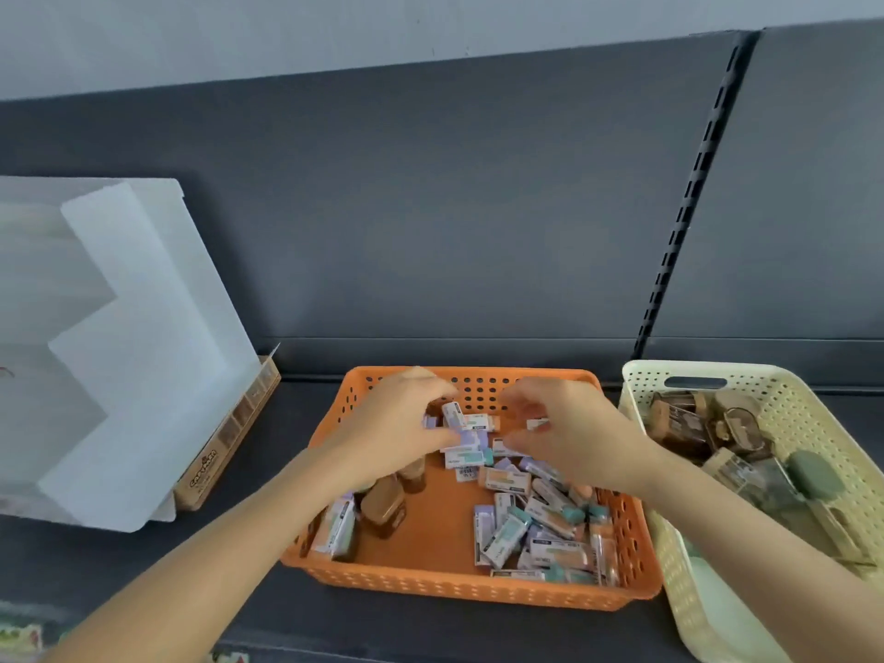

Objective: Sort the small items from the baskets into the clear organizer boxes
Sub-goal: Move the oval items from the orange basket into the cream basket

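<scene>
At lower centre, inside the orange basket (459, 590), the left hand (397, 423) clutches a cluster of small packets (466, 423) in curled fingers, the right hand (569, 433) curls its fingers just right of them, grip unclear, and the clear organizer (143, 327) stands at far left, nearer the left hand.

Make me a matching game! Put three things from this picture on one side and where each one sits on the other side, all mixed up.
Things:
1. orange basket
2. cream basket
3. cardboard box

Places:
A. far right
B. left, beside the white panel
C. middle, holding the small packets

Pairs: 1-C, 2-A, 3-B
</scene>
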Demonstrator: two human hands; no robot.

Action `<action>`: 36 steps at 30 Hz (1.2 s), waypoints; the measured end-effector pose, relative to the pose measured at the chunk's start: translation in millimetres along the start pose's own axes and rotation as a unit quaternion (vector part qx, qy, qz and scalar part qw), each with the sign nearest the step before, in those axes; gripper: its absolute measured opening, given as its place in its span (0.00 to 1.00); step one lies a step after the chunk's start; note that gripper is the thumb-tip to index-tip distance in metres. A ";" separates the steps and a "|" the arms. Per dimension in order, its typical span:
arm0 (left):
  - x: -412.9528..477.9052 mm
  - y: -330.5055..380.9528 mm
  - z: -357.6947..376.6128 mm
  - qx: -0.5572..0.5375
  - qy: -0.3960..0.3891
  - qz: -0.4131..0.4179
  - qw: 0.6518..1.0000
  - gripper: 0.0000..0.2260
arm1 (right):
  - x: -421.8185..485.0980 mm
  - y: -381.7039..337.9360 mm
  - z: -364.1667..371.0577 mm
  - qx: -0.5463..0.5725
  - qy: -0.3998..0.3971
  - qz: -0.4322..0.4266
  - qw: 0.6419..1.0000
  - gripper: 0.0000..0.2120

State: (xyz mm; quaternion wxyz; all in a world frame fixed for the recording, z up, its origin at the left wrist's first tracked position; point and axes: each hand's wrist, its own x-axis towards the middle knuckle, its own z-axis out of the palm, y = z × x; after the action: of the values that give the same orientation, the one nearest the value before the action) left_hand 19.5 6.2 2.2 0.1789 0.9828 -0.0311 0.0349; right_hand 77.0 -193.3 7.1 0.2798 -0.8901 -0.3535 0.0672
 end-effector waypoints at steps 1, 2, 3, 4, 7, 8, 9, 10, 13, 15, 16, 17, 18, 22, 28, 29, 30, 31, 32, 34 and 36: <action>-4.0 -12.6 -3.8 0.012 -0.009 -0.001 1.000 0.22 | 7.3 -5.4 7.9 0.001 -0.009 -0.010 1.000 0.15; -8.2 -24.1 -7.1 0.023 -0.023 -0.003 0.999 0.23 | 13.9 -9.3 14.6 0.003 -0.017 -0.015 1.000 0.17; -12.1 -34.4 -10.2 0.035 -0.036 -0.005 0.999 0.23 | 19.9 -11.7 20.4 0.006 -0.023 -0.017 1.000 0.19; -15.7 -43.6 -13.3 0.049 -0.048 -0.008 0.998 0.24 | 25.3 -13.7 25.5 0.010 -0.028 -0.019 0.999 0.19; -24.7 -65.3 -20.5 0.085 -0.064 -0.011 0.994 0.24 | 35.7 -21.6 42.4 0.001 -0.047 -0.030 0.998 0.19; -26.8 -70.7 -21.6 0.092 -0.064 -0.009 0.994 0.24 | 38.0 -25.2 48.9 -0.007 -0.058 -0.035 0.998 0.19; -27.8 -75.0 -22.0 0.095 -0.064 -0.006 0.993 0.25 | 40.3 -29.6 55.0 -0.016 -0.070 -0.041 0.997 0.19; -28.2 -78.6 -21.7 0.094 -0.066 -0.005 0.993 0.25 | 42.2 -33.5 61.2 -0.024 -0.083 -0.048 0.995 0.18; -27.1 -84.6 -20.8 0.081 -0.086 0.003 0.993 0.24 | 47.2 -42.8 73.9 -0.036 -0.108 -0.060 0.992 0.18; -25.2 -86.5 -19.9 0.083 -0.096 0.017 0.992 0.23 | 50.1 -45.1 78.6 -0.046 -0.116 -0.062 0.990 0.20; -24.6 -86.6 -19.7 0.087 -0.101 0.023 0.991 0.23 | 51.3 -45.7 80.7 -0.051 -0.118 -0.065 0.990 0.21; -24.0 -86.7 -19.2 0.092 -0.105 0.028 0.990 0.23 | 52.0 -46.2 83.1 -0.058 -0.121 -0.067 0.989 0.22; -23.8 -87.1 -18.2 0.096 -0.108 0.031 0.989 0.23 | 52.1 -46.6 85.4 -0.067 -0.125 -0.066 0.988 0.23; -23.0 -92.3 -15.6 0.127 -0.111 0.027 0.985 0.23 | 50.5 -45.7 87.6 -0.086 -0.132 -0.061 0.986 0.24; -19.0 -96.2 -8.7 0.173 -0.111 0.040 0.978 0.17 | 50.9 -39.0 78.2 -0.075 -0.142 -0.061 0.985 0.21; -18.5 -95.3 -7.2 0.172 -0.121 0.045 0.977 0.16 | 50.2 -37.8 77.1 -0.077 -0.143 -0.060 0.985 0.21; -18.2 -94.1 -6.3 0.162 -0.132 0.050 0.977 0.16 | 49.0 -36.6 75.6 -0.075 -0.142 -0.061 0.985 0.21; -18.0 -92.6 -5.7 0.148 -0.141 0.055 0.977 0.15 | 47.9 -34.9 74.2 -0.073 -0.142 -0.063 0.985 0.21; -18.3 -90.9 -5.5 0.136 -0.148 0.060 0.978 0.15 | 46.7 -33.1 72.5 -0.071 -0.143 -0.064 0.985 0.20; -18.5 -87.1 -5.9 0.123 -0.157 0.064 0.978 0.16 | 44.3 -29.0 68.6 -0.070 -0.148 -0.061 0.985 0.20; -18.2 -83.4 -5.9 0.125 -0.163 0.061 0.977 0.16 | 42.7 -25.3 65.3 -0.060 -0.151 -0.055 0.985 0.18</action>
State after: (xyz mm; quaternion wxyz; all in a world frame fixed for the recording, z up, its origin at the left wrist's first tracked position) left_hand 7.2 87.1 -22.8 0.0451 0.9861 -0.1149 -0.1114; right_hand 73.0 -120.4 -30.2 0.1725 -0.8640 -0.4438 0.1636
